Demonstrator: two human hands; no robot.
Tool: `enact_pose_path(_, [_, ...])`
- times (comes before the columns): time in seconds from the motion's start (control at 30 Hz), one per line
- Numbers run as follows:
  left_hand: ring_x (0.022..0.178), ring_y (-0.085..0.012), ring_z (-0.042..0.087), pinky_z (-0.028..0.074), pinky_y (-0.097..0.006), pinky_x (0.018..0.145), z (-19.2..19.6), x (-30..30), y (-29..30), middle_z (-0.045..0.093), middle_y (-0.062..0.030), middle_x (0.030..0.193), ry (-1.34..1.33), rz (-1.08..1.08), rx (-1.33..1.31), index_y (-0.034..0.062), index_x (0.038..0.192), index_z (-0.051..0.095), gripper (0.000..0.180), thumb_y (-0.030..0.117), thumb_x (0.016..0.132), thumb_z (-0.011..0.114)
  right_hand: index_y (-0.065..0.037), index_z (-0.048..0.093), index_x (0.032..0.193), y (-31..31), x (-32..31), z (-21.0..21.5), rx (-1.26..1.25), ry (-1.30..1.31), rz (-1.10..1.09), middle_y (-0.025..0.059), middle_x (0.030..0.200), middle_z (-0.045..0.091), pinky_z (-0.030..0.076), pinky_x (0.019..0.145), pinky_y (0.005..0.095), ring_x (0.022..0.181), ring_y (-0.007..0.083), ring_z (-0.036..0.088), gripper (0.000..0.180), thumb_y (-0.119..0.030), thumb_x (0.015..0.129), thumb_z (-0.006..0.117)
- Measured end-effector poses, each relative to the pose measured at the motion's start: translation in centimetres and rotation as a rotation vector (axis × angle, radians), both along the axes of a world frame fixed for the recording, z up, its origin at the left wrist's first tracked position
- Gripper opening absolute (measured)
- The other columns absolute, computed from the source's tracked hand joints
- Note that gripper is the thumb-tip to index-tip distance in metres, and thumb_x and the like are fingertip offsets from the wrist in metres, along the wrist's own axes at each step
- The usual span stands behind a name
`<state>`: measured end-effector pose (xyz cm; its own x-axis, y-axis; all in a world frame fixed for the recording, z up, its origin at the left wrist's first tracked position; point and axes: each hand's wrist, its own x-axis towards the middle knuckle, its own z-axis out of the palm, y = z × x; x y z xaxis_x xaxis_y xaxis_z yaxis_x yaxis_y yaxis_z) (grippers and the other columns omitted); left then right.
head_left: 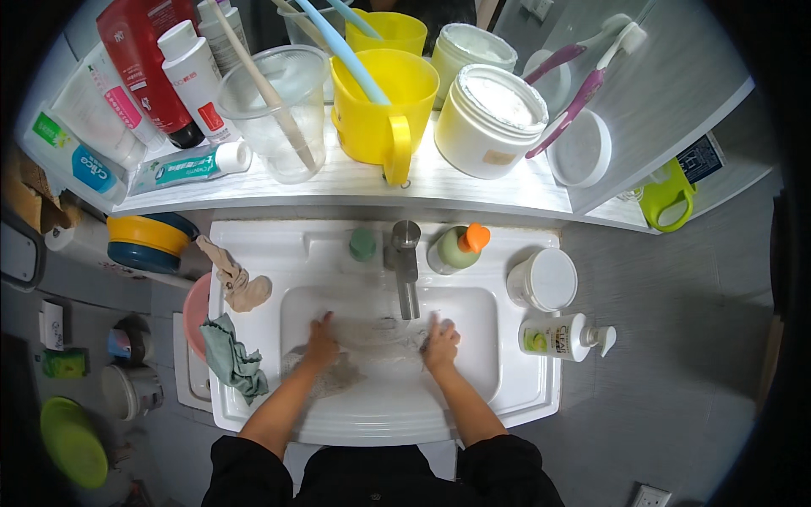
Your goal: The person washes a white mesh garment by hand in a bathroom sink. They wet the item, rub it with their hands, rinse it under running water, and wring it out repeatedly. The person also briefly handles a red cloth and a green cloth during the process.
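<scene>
Both my hands are inside the white washbasin (384, 414), on either side of the metal tap (407, 279). My left hand (321, 344) is left of the spout, one digit pointing up and the others curled or hidden. To its right, my right hand (440, 345) has one digit raised and its fingers bent. Between them stretches a sheer, pale wet cloth (380, 335), which both hands seem to grip; its exact kind is unclear. A brownish, see-through patch (338, 378) lies below my left hand.
A beige sock-like cloth (241, 283) and a green cloth (234, 359) lie on the basin's left rim. A soap bottle (454, 251), a white-lidded jar (549, 280) and a pump bottle (562, 338) stand right. Above hangs a shelf (363, 190) with yellow mugs (372, 118).
</scene>
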<state>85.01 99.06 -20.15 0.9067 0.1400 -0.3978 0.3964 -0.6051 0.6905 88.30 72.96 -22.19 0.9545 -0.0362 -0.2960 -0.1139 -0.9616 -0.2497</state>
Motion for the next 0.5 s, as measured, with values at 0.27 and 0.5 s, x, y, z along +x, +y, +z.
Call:
enact_pose_path(0.27, [0.119,-0.0333,0.034,0.031,-0.042,0.097,0.2,-1.4,-1.2,0.03,-0.0198,0.131,0.288,0.207,-0.515,0.0122,0.138,0.015,0.085,0.014,0.07,0.065,-0.011,0.05,0.112,1.0,-2.5,-0.7,0.174,-0.07,-0.053,0.0219,0.122,0.035,0.043,0.083,0.0492,0.105,0.0475,0.038,0.044,-0.009,0.069,0.057])
enact_pose_path(0.5, [0.111,-0.0291,0.044,0.043,-0.037,0.086,0.5,-0.9,-3.1,0.044,-0.0167,0.121,0.601,0.706,-1.277,0.0107,0.127,0.036,0.073,0.051,0.073,0.062,-0.005,0.057,0.097,10.4,-7.0,9.1,0.695,-0.15,0.497,0.0206,0.116,0.043,0.031,0.094,0.0478,0.105,0.039,0.04,0.031,-0.013,0.068,0.062])
